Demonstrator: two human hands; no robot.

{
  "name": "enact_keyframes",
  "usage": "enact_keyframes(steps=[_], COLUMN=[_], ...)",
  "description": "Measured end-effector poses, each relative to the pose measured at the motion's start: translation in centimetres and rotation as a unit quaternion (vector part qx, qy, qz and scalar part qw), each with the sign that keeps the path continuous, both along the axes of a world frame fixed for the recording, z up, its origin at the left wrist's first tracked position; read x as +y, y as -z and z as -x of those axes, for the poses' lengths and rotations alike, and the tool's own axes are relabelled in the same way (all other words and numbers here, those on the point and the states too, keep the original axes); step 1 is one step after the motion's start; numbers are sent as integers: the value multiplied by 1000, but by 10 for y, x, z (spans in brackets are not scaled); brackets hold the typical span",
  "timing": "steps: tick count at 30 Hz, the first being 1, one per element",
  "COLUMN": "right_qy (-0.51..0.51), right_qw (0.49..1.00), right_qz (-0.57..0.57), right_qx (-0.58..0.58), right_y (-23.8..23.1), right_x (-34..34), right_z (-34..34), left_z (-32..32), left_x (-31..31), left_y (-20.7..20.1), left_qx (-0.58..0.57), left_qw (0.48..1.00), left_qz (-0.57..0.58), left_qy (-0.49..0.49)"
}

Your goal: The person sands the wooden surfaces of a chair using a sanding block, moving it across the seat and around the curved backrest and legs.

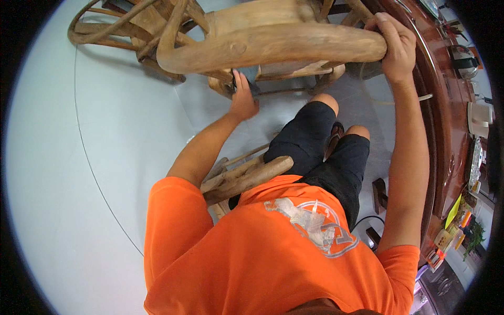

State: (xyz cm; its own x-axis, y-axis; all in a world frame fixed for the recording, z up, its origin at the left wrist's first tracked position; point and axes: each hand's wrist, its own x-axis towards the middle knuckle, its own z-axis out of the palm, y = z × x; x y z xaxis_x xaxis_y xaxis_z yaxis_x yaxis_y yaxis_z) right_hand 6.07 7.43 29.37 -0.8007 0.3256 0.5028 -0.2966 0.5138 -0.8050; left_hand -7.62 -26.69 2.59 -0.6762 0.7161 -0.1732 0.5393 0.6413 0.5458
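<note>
A wooden chair [294,46] with a thick, curved, pale-brown rail stands in front of me. My right hand [397,47] is closed around the right end of that rail, thumb over the top. Lower down, below the rail, my left hand [244,101] reaches to the chair's left side. A grey-blue cloth [251,75] is under its fingers, pressed against the wood. Part of the cloth is hidden behind the rail and the hand.
More wooden chair frames [118,31] stand at the upper left. A dark red, glossy table [446,152] curves along the right, bearing a kettle [464,62] and several small items. I sit with wooden chair arms [252,178] at my left side. Pale floor [115,142] spreads leftward.
</note>
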Motion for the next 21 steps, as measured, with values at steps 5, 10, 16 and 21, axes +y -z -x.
enact_keyframes(steps=[5, 10, 16, 21], right_qy=[-11, -18, -31, -12], right_qw=[1000, 1000, 999, 1000], right_qz=[-10, -9, -8, -13], right_qx=[-7, -7, -3, 17], right_y=[1, -2, -1, -6], right_x=[4, 1, 1, -5], right_z=[-1, 0, 3, -3], left_z=[1, -23, 38, -20], left_x=[19, -2, 24, 6], left_y=[19, 30, 10, 23], left_qx=[39, 1, -51, 19], left_qw=[991, 987, 993, 992], left_qz=[-84, -158, -108, -108], left_qy=[-94, -37, -21, 57])
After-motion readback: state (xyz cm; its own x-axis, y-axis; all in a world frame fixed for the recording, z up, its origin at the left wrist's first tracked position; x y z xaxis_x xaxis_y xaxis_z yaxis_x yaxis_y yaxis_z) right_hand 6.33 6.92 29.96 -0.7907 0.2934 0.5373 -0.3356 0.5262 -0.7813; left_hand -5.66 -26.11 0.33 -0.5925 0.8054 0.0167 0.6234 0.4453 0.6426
